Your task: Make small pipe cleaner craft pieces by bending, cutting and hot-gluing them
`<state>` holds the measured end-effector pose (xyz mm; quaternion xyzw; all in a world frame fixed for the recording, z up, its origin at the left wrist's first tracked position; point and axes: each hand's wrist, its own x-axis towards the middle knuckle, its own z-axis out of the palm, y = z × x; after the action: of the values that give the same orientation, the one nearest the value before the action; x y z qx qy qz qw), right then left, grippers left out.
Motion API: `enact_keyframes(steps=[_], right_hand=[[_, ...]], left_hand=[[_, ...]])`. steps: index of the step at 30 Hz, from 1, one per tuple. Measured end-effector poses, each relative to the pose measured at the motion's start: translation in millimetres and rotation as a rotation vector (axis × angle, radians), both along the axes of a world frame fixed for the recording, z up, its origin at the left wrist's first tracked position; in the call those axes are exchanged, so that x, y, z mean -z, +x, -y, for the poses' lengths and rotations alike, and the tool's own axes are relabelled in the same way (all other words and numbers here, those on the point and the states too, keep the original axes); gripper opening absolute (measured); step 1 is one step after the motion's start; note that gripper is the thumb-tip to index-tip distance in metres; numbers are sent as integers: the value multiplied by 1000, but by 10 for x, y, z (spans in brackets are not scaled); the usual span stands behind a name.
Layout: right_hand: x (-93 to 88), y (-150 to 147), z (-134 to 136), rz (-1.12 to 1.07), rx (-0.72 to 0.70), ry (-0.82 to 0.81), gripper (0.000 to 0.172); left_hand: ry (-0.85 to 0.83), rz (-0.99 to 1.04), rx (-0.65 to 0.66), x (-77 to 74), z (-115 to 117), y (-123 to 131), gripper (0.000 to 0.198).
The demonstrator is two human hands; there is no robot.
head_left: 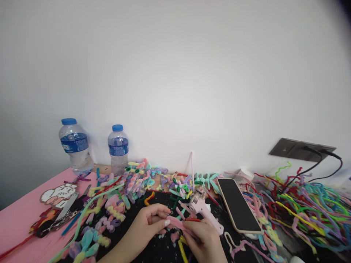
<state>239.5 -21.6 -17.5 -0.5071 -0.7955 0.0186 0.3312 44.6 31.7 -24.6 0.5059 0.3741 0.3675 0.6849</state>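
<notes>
My left hand [149, 223] and my right hand [204, 239] meet low in the view over a black mat [159, 250]. Both pinch a pink pipe cleaner [175, 221] that runs between them, the left thumb and fingers on one end, the right fingers curled over the other. A pale pink glue gun [204, 210] lies just beyond my right hand. A yellow pipe cleaner [182, 252] lies under my right hand.
Piles of bent pastel pipe cleaners [137, 179] cover the desk; a tangle of bright ones [304, 208] sits at right. A phone [238, 205] lies face up. Two water bottles [75, 146] [118, 149] stand by the wall. Scissors [65, 212] rest on pink paper. Cables hang from a wall socket [301, 149].
</notes>
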Motion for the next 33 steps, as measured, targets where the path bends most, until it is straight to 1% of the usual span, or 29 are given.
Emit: enact_keyframes(steps=[3,8,11,14,17,21,24,28,33], right_hand=[[-13,-4,-2,-12,-2,-11,16],[-15,-18,-4,-23,-50,-6,17],[-21,-27,-6,-6,-81,-54,18],[-23,-30,-11,-9,-92,-78,17],[-20,-24,-16,-22,-110,-69,15],[-45,-18,-14,6,-115,-89,18],[-89,-29,-8,31,-119,-91,20],[-126,-56,-2,-3,-126,-53,24],[-76,-58,9,2,-121,-74,26]], left_hand=[[143,-74,29,-33,28,-4,20],[397,-304,51,-186,78,-17,17],[475,-359,72,-215,75,-27,17],[422,-350,72,-203,69,-33,15],[328,-284,96,-204,71,-29,13],[221,-231,112,-216,68,-20,12],[200,-227,120,-210,56,-24,11],[200,-190,166,-201,35,-38,10],[177,-194,166,-169,8,-39,8]])
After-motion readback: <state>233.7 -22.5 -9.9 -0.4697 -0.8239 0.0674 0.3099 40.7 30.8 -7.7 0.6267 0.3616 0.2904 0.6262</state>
